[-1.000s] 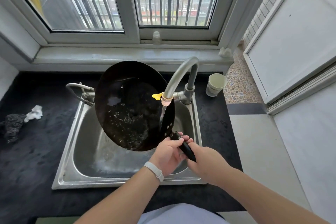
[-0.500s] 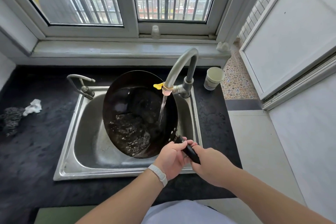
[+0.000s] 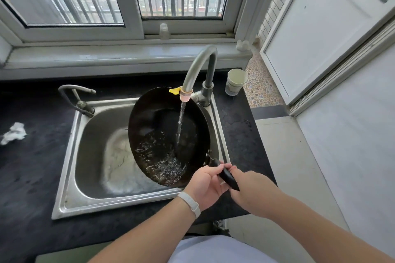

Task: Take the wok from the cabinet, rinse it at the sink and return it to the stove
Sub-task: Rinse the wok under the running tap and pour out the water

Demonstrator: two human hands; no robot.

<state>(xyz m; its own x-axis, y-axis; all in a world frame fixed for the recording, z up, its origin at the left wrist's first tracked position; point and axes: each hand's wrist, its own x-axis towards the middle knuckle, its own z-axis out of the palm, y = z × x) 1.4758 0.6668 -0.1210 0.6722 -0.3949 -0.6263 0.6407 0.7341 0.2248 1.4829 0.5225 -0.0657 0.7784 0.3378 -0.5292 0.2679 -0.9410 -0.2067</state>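
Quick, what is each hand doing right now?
Left hand: closed on the wok handle.
Right hand: closed on the same handle, nearer its end.

Wok handle [image 3: 224, 174] mostly hidden — wrapped by both hands.

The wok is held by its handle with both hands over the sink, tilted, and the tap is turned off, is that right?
Not quite. The head view shows the tap running: a stream of water falls into the wok. The rest holds: the left hand and right hand grip the handle, tilted over the sink.
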